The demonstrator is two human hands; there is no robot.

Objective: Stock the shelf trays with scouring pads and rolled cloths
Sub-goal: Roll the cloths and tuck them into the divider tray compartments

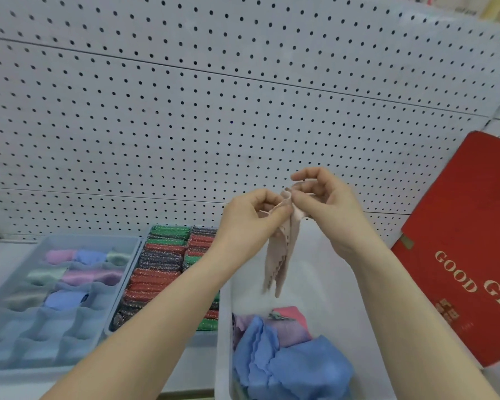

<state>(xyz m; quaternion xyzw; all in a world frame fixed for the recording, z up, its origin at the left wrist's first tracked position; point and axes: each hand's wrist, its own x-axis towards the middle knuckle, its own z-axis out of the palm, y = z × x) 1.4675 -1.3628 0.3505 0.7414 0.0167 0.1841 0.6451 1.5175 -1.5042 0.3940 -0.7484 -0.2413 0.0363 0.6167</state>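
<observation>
Both hands are up in front of the pegboard wall (214, 111). The left hand (251, 215) and the right hand (326, 206) each pinch the top edge of a pale pink cloth (283, 255), which hangs down loose over a clear bin (224, 313). It is held only by fingertips, so it could slip and fall back onto the blue and pink cloths (286, 359) in the bin. If it gets rolled crooked or too fat, it may not fit a small slot, or it may pop open. The divided tray (133, 255) sits far to the left on the shelf, with rolled cloths (90, 277) in its back slots and its front slots bare. The scouring pads (162, 264) stand packed between bin and tray, so a reaching arm might bump them. A red gift box (459, 241) leans on the right.
</observation>
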